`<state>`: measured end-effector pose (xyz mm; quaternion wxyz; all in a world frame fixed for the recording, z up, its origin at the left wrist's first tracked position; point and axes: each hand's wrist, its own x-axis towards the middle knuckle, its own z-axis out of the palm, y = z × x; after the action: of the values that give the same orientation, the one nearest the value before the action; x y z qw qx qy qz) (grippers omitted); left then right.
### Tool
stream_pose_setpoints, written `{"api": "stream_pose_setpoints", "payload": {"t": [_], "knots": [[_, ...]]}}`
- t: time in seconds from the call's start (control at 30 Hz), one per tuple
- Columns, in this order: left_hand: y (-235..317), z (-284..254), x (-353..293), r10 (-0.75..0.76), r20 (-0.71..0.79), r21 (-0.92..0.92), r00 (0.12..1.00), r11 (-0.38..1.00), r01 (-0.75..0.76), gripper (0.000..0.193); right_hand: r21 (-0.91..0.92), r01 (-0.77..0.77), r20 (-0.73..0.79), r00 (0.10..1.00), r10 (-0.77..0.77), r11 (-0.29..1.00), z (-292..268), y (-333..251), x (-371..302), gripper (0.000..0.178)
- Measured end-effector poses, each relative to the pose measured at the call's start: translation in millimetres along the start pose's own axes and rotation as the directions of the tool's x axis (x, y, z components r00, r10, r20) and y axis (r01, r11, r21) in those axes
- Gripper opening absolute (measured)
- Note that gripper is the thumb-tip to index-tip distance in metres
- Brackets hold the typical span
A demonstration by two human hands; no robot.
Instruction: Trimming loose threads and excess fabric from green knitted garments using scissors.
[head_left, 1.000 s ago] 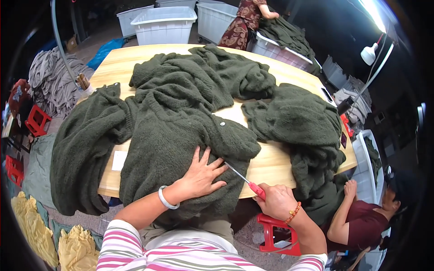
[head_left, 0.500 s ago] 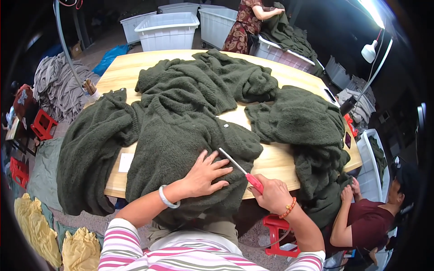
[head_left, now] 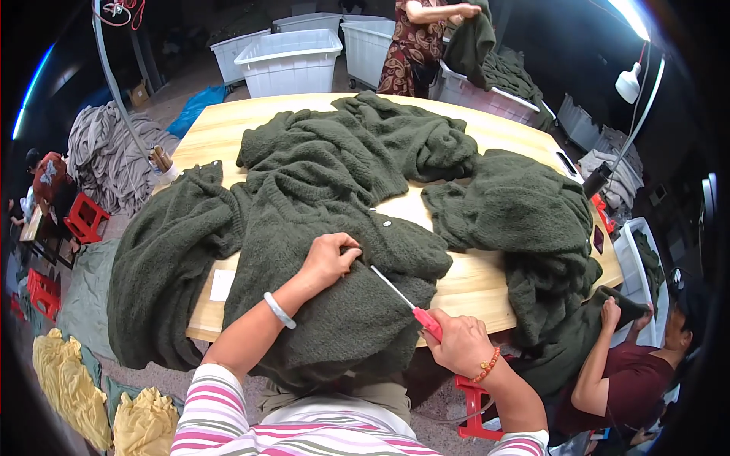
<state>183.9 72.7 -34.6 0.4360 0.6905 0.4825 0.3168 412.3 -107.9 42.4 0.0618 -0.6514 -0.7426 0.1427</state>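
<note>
A dark green knit cardigan (head_left: 319, 327) lies in front of me over the near table edge, a pale button on it. My left hand (head_left: 328, 258) is closed on it, thumb and fingertips pinched together at the knit; whether a thread is between them is too small to tell. In my right hand (head_left: 462, 343) is a slim tool (head_left: 427, 323) with a pinkish-red handle and a thin straight metal shaft, like a screwdriver. The shaft points up and left, its tip over the knit just right of my left fingers.
More green knits lie around the wooden table (head_left: 220, 125). A white paper square (head_left: 221, 285) lies at left. One co-worker (head_left: 627, 365) handles green knit at right; another (head_left: 414, 53) lifts some beside white bins (head_left: 289, 64). A red stool (head_left: 475, 410) stands near my right arm.
My left hand has gone from lying spread on the knit to a pinch slightly farther up. The right hand still holds the tool. Both co-workers have lifted their green knits.
</note>
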Motion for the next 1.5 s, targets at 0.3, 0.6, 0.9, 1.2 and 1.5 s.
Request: {"api": "stream_pose_setpoints", "payload": {"t": [0.3, 0.6, 0.9, 1.2, 1.5], "knots": [[-19.8, -14.7, -4.9, -0.115, 0.114, -0.617, 0.987, 0.77, 0.161, 0.022, -0.001, -0.026, 0.014, 1.0, 0.026, 1.0, -11.4, -21.3, 15.8, 0.021], [-5.1, -22.7, -29.3, 0.207, -0.129, -0.419, 0.97, 0.875, -0.242, 0.04, 0.097, 0.027, -0.023, 0.999, -0.025, 0.995, 1.5, -17.0, 12.7, 0.026], [-49.4, -76.6, 44.2, 0.045, 0.066, 0.358, 0.997, 0.931, -0.065, 0.059, 0.057, 0.023, -0.083, 0.996, -0.019, 0.998, -1.2, -22.5, 3.5, 0.025], [-0.5, -109.1, 13.7, 0.098, 0.197, -0.501, 0.976, 0.865, 0.015, 0.018, 0.054, 0.016, -0.106, 0.994, -0.01, 0.998, -8.7, -24.4, 3.1, 0.028], [-14.0, -108.5, -20.1, 0.061, -0.067, -0.561, 0.996, 0.823, -0.088, 0.016, 0.056, 0.127, -0.003, 0.992, -0.127, 0.99, -24.7, -67.4, 24.2, 0.028]]}}
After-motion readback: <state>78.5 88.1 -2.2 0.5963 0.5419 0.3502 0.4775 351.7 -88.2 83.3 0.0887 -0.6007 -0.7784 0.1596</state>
